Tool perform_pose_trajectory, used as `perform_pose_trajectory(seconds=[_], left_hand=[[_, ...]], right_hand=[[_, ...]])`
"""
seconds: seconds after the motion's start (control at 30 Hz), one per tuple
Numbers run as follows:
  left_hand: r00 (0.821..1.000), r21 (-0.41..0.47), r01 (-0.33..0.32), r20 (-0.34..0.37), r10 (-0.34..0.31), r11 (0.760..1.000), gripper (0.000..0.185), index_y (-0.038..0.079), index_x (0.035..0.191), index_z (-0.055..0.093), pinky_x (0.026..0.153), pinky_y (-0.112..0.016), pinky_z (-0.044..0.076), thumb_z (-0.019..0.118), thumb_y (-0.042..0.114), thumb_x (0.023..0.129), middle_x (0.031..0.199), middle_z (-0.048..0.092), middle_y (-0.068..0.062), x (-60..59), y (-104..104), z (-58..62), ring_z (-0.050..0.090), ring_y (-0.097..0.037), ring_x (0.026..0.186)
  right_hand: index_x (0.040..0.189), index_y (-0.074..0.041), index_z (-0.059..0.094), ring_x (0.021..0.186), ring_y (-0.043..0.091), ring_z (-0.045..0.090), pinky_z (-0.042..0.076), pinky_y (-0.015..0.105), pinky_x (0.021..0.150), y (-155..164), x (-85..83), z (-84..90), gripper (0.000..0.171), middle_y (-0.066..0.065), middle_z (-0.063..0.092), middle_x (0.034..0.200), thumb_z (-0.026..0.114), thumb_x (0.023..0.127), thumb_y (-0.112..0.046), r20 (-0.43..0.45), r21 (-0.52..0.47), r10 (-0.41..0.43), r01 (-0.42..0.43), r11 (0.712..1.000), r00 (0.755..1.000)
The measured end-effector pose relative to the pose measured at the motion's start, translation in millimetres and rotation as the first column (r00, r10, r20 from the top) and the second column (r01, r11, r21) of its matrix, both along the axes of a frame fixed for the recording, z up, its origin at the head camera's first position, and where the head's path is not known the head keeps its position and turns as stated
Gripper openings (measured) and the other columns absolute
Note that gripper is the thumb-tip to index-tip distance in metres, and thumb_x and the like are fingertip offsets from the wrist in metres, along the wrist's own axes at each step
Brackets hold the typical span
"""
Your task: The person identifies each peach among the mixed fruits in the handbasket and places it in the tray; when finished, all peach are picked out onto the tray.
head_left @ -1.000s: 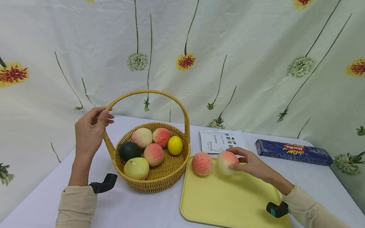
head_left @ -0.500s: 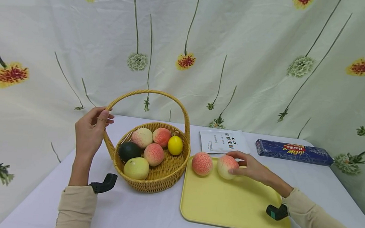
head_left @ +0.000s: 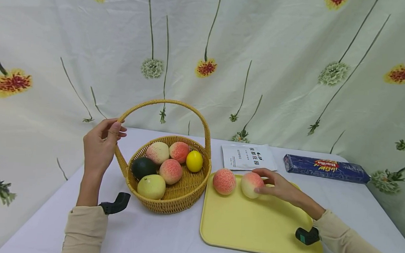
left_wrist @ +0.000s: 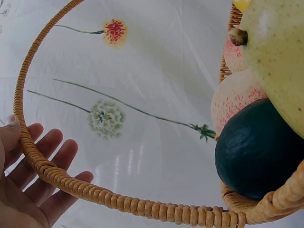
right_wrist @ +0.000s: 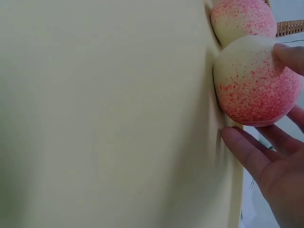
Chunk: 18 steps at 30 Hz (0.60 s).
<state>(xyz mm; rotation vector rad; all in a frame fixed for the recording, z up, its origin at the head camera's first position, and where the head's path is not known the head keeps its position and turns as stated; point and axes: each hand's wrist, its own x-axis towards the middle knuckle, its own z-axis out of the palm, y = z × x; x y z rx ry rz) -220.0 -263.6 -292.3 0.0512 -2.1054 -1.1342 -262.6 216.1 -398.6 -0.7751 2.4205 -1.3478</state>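
Note:
My left hand (head_left: 100, 146) pinches the left side of the wicker basket's handle (head_left: 162, 101), thumb on the handle (left_wrist: 118, 202) and fingers (left_wrist: 42, 152) behind it. The basket (head_left: 174, 203) holds peaches, a lemon (head_left: 194, 161), a dark green avocado (head_left: 143, 167) and a pale pear (head_left: 151, 186). My right hand (head_left: 275, 185) holds a peach (head_left: 250, 184) that rests on the yellow tray (head_left: 252, 228), thumb on top and fingers underneath. In the right wrist view this peach (right_wrist: 251, 80) touches the tray (right_wrist: 95, 118). A second peach (head_left: 224, 181) lies just to its left.
A white packet (head_left: 247, 157) and a blue Barilla box (head_left: 325, 168) lie behind the tray on the white tablecloth. A floral cloth hangs close behind the table. The near half of the tray is bare.
My right hand has lowered the peach a little onto the tray beside the other peach. The left hand and the basket have not moved.

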Motion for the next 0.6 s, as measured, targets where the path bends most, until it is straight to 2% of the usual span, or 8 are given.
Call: perform_pose_trajectory(seconds=[0.6], left_hand=[[1.000, 0.000, 0.002, -0.008, -0.002, 1.000, 0.038, 0.008, 0.117, 0.064, 0.073, -0.009, 0.047, 0.051, 0.038, 0.098, 0.091, 0.067, 0.006, 0.4, 0.3, 0.1, 0.060, 0.001, 0.079]], right_hand=[[0.141, -0.003, 0.040, 0.110, 0.028, 0.056, 0.048, 0.038, 0.088, 3.6, 0.2, -2.5, 0.060, 0.019, 0.050, 0.133, 0.067, 0.090, -0.020, 0.035, -0.019, 0.011, -0.010, 1.000, 0.999]])
